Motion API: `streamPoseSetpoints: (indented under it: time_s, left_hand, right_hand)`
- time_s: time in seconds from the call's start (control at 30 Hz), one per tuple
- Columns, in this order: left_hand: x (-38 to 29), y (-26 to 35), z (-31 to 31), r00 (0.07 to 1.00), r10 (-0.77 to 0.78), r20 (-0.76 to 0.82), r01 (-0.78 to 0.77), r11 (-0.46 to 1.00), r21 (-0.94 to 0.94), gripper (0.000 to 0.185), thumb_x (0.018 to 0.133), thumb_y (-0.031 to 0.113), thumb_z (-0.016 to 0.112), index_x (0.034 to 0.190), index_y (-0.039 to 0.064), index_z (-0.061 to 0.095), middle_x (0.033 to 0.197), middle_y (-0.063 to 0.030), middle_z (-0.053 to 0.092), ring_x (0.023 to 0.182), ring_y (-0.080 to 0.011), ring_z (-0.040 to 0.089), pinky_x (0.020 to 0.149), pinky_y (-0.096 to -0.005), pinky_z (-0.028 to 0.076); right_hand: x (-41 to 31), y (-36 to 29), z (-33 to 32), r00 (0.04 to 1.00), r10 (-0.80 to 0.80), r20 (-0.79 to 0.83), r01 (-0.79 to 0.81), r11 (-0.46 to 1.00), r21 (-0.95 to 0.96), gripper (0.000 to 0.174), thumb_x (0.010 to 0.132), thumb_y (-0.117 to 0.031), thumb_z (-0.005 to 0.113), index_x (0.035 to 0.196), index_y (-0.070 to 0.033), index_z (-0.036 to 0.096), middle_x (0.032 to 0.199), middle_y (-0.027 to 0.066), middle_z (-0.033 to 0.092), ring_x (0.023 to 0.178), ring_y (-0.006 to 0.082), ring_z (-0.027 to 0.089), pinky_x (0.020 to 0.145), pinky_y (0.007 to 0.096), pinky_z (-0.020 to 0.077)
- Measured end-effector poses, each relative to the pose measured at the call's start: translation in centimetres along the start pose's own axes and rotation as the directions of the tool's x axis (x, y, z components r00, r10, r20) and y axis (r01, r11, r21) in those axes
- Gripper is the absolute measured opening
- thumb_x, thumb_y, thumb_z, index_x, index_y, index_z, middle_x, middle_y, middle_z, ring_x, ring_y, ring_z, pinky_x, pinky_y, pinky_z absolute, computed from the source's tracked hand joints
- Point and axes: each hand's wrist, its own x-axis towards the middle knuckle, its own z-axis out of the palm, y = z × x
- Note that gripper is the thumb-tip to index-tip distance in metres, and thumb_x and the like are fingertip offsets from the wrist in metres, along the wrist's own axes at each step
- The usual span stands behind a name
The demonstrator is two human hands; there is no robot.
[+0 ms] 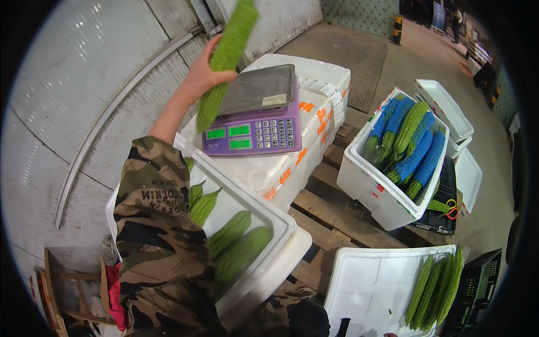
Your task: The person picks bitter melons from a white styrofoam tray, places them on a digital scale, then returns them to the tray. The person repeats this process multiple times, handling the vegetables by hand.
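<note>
My left hand [206, 73] grips a long green bitter melon [229, 46], raised and tilted above the left side of a purple digital scale [252, 132]. The scale's steel pan [263, 86] lies bare, and its green displays are lit. Below my camouflage sleeve, several bitter melons [242, 248] rest in a white foam box [236, 181], partly hidden by my arm. A skin-coloured bit, likely a fingertip of my right hand [390, 335], barely shows at the bottom edge. What that hand does is hidden.
The scale stands on a taped foam box [273, 168]. At right, another foam box [366, 181] holds bitter melons, several in blue net sleeves [429, 156]. Scissors [452, 209] lie beside it. More melons [433, 290] rest on a foam lid [362, 286]. Pallet slats [324, 206] run beneath.
</note>
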Motion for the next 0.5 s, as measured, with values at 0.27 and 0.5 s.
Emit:
streamPoseSetpoints:
  time_s: [0.27,0.5]
  left_hand:
    - [-4.8,8.4,0.2,0.985,-0.173,0.017,0.089,0.415,-0.906,0.075,0.076,0.045,0.058,0.13,-0.004,0.042,0.116,-0.023,0.058,0.109,-0.0377,0.058,0.095,-0.0502,0.047]
    - [-9.5,14.2,-0.5,0.97,-0.242,0.013,0.102,0.36,-0.928,0.07,0.079,0.043,0.055,0.13,-0.004,0.043,0.118,-0.0254,0.057,0.11,-0.0406,0.057,0.098,-0.0519,0.045]
  right_hand:
    - [7.0,-3.7,6.5,0.986,-0.137,0.092,0.049,0.778,0.626,0.023,0.093,-0.018,0.059,0.106,0.0,0.068,0.089,0.0107,0.068,0.071,0.0165,0.063,0.065,0.0299,0.0516]
    - [8.5,-1.3,9.7,0.941,-0.298,-0.16,0.338,0.81,0.479,0.02,0.09,-0.016,0.062,0.101,-0.002,0.07,0.082,0.01,0.068,0.068,0.0159,0.059,0.063,0.0301,0.0496]
